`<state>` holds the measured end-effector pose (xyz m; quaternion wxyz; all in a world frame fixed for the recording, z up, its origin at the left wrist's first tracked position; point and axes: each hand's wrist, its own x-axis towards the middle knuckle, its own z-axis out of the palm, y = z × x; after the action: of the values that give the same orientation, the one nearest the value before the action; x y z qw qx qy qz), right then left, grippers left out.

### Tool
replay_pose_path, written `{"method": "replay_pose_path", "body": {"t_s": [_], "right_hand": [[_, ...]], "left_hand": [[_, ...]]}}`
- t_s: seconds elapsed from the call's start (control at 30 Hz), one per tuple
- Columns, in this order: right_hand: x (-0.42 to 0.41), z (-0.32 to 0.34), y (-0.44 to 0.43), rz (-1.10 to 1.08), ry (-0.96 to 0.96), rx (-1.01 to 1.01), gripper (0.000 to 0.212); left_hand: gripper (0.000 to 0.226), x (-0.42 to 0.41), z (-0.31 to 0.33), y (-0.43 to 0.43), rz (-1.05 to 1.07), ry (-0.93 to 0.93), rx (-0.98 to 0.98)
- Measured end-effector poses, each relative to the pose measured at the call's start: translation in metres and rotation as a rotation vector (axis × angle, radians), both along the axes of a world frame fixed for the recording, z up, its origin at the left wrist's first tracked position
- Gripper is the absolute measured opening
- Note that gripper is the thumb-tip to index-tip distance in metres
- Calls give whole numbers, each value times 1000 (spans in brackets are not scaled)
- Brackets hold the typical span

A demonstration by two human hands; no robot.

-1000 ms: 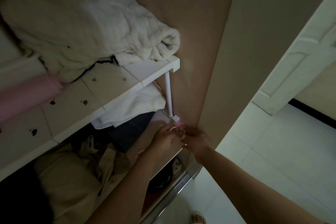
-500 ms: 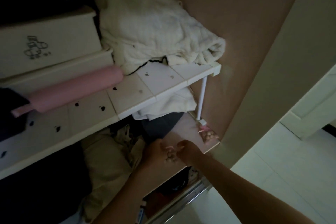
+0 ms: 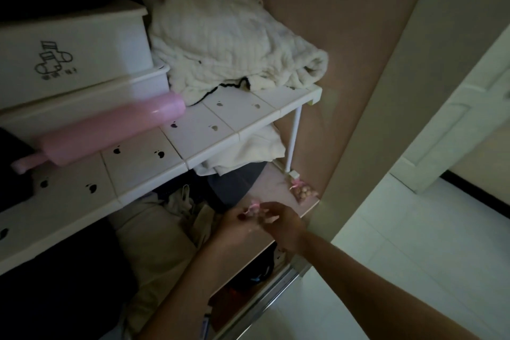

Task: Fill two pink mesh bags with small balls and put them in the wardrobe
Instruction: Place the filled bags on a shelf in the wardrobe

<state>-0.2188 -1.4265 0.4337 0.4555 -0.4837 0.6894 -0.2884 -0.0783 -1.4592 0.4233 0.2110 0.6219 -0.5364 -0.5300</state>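
Two bare hands meet low in a dim wardrobe, seen from above by a head-worn camera. The left hand (image 3: 237, 225) and right hand (image 3: 281, 222) come together over the front edge of a pale pink wardrobe shelf (image 3: 271, 188), fingers pinched around a small pink mesh bag (image 3: 255, 208) whose ribbon bow sticks up between them; the dim light and blur hide exactly which fingers close on it. A second pink mesh bag of small balls (image 3: 303, 190) lies on the same shelf, well to the right of the hands, just beside the foot of a thin white post (image 3: 294, 141) and close to the brown side wall (image 3: 345, 63). That post holds up a white rack shelf (image 3: 220, 124) dotted with dark paw-shaped marks. On the rack rest a cream knitted blanket (image 3: 229, 50), a pink cylinder (image 3: 107, 130) and a white storage box with a sock drawing (image 3: 74, 52). Folded clothes (image 3: 165, 229) fill the space beneath. White floor tiles (image 3: 414, 243) show at right.
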Motion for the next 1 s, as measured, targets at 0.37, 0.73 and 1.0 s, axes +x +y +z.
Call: {"method": "replay_pose_path", "body": {"t_s": [0.37,0.73,1.0], "right_hand": [[-75,116,24,141,232,-645,53],[-154,300,48,170,260,-1025,48],[-157,413,28,133,339,-1250,42]], "left_hand": [[28,-61,148,21,55,190,-325],[27,-132,318,62,99,263,-813],[25,-142,423,64,121,193,-1141]]}}
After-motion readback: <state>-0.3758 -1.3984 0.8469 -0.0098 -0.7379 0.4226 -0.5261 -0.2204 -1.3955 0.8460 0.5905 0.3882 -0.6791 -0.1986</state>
